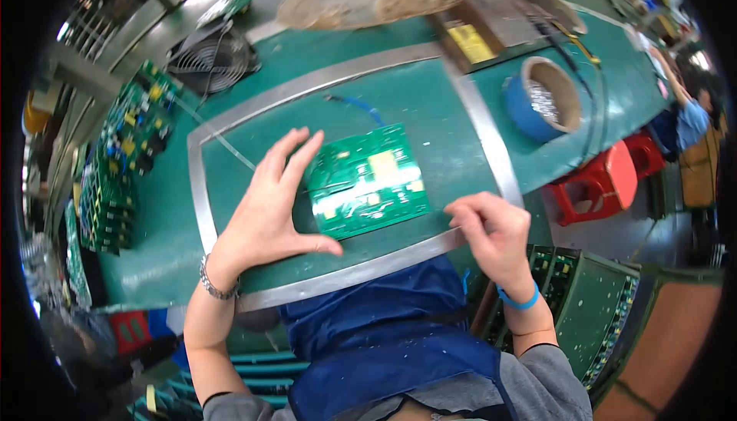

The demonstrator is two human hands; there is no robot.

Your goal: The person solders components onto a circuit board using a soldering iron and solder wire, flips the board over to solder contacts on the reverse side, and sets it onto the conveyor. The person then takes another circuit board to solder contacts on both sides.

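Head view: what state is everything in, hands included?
Board, lying flat inside the frame
Frame, flat on the table
Left hand, open, fingers spread by the board's left edge
Right hand, fingers curled, apart from the board; whether it grips anything is unclear
Tub, open, silvery bits inside
Tray, open, yellow piece inside
Fan, spinning or stopped: cannot tell

You are working in what is looking like an electronics workshop. A green circuit board point(368, 187) is lying on your worktop point(157, 271), populated boards point(119, 156) are standing along its left edge, and further boards point(580, 306) are standing below its near right corner. A fan point(215, 60) is standing near its far left corner; red stools point(603, 183) and another person point(693, 123) are showing beyond its right edge.
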